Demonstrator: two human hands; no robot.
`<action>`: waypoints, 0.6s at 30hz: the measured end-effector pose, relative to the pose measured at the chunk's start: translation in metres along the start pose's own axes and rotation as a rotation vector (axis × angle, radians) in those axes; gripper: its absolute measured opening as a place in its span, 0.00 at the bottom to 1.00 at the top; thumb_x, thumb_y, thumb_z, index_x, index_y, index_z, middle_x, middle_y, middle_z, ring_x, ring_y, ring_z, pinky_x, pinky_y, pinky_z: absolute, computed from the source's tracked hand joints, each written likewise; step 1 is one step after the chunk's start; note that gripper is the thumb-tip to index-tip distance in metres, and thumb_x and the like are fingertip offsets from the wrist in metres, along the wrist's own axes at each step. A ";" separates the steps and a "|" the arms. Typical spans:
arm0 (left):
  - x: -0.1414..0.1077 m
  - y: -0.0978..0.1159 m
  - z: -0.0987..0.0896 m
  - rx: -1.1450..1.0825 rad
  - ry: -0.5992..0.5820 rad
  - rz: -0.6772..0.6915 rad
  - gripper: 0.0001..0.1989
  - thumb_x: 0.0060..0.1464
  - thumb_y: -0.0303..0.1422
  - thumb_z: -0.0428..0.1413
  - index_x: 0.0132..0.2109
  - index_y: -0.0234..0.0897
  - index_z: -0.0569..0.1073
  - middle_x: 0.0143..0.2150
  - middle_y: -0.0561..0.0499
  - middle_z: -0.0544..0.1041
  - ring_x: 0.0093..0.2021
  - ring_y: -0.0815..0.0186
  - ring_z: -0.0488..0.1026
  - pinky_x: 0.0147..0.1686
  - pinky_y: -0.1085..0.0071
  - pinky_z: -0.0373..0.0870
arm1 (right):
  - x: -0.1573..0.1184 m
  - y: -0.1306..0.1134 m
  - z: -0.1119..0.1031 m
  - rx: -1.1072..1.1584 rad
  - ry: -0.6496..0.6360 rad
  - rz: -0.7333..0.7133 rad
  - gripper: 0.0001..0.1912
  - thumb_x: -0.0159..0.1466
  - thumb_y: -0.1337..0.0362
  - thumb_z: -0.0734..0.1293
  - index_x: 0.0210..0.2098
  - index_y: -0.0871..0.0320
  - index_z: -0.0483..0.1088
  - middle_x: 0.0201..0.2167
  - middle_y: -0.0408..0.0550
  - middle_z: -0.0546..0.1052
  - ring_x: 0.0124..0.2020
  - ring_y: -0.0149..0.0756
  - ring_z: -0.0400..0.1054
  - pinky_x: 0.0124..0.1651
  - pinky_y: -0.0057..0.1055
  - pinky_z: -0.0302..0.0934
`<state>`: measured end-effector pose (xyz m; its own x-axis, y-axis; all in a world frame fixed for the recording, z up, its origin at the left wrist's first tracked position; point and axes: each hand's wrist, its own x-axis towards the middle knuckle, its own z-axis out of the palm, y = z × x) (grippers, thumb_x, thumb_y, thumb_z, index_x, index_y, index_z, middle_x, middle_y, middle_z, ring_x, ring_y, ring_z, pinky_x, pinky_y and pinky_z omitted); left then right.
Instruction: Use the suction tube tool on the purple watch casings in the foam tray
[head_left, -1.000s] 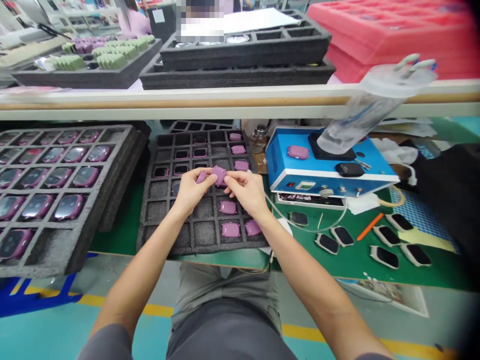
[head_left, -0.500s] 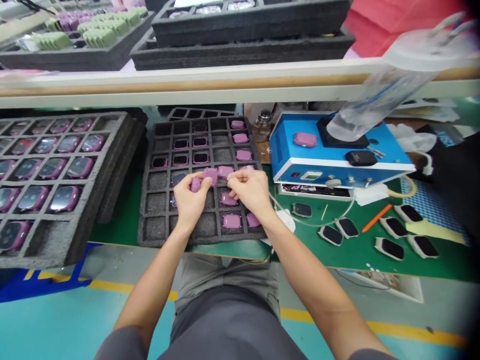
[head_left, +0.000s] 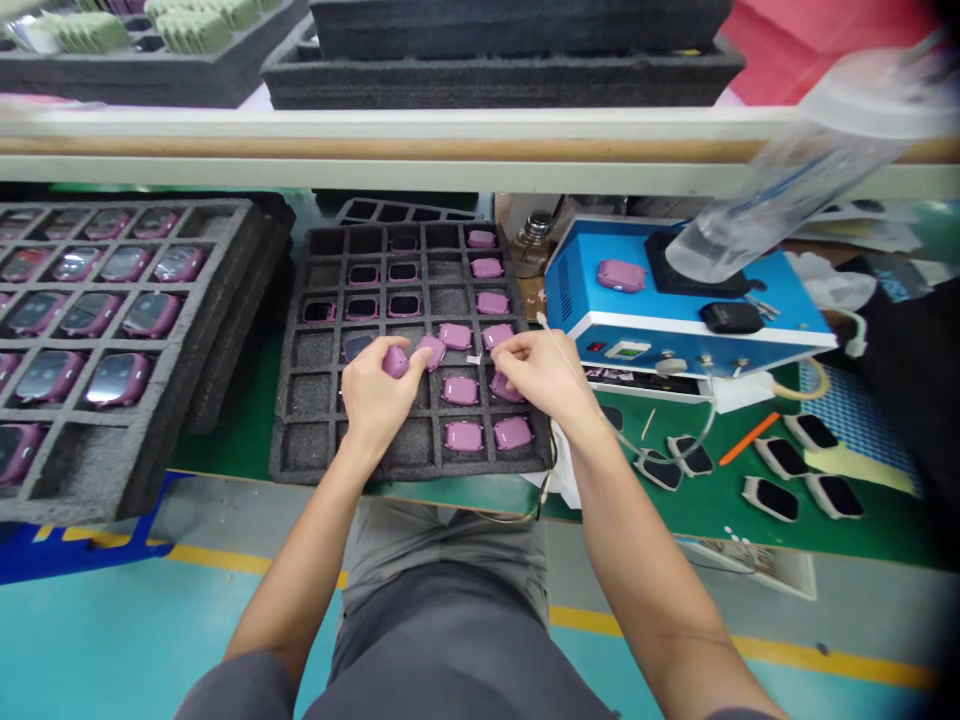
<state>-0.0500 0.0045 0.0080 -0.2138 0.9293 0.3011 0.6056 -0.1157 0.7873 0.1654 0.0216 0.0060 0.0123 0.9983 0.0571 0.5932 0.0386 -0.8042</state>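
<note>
My left hand (head_left: 381,392) is closed on a purple watch case (head_left: 394,361) above the middle of the dark foam tray (head_left: 308,398). Another purple case (head_left: 431,352) touches its thumb tip. At the tray's right side, my right hand (head_left: 544,372) has its fingers pinched together over a purple case (head_left: 498,336); what they hold, if anything, is too small to make out. Between the hands lies a small whitish piece (head_left: 474,359). More purple cases fill cells of the right columns, and dark-screened ones sit in the left and middle columns.
A blue machine (head_left: 630,335) with a clear cylinder (head_left: 720,240) stands at the right, several pale-framed watches (head_left: 770,498) in front. At the left, a foam tray (head_left: 169,370) holds purple watches. A shelf edge (head_left: 450,150) crosses behind. A thin hose (head_left: 667,455) curves beside my right forearm.
My right hand has moved right, away from my left hand, to the tray's right column. My left hand still holds a purple case. The head view has shifted slightly.
</note>
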 end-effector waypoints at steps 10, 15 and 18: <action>-0.039 0.022 0.011 -0.618 -0.171 -0.147 0.20 0.68 0.54 0.50 0.46 0.42 0.70 0.32 0.53 0.65 0.27 0.67 0.63 0.28 0.69 0.67 | -0.047 -0.040 0.035 0.462 0.012 -0.225 0.08 0.63 0.61 0.71 0.34 0.54 0.84 0.29 0.45 0.86 0.27 0.35 0.79 0.30 0.28 0.72; -0.050 0.023 0.006 -0.503 -0.130 -0.088 0.17 0.72 0.50 0.48 0.48 0.41 0.68 0.37 0.52 0.68 0.32 0.67 0.66 0.33 0.71 0.69 | -0.051 -0.036 0.032 0.450 0.003 -0.242 0.07 0.62 0.63 0.71 0.33 0.54 0.84 0.30 0.44 0.86 0.27 0.35 0.80 0.31 0.28 0.73; -0.060 0.020 0.005 -0.397 -0.104 -0.017 0.17 0.74 0.48 0.46 0.48 0.40 0.68 0.39 0.51 0.71 0.35 0.67 0.69 0.35 0.71 0.69 | -0.058 -0.036 0.034 0.411 -0.005 -0.241 0.08 0.62 0.63 0.70 0.33 0.55 0.84 0.29 0.45 0.86 0.26 0.34 0.78 0.31 0.28 0.72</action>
<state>-0.0215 -0.0519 0.0026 -0.1306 0.9603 0.2465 0.2553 -0.2077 0.9443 0.1159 -0.0365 0.0120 -0.0906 0.9588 0.2692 0.2106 0.2826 -0.9358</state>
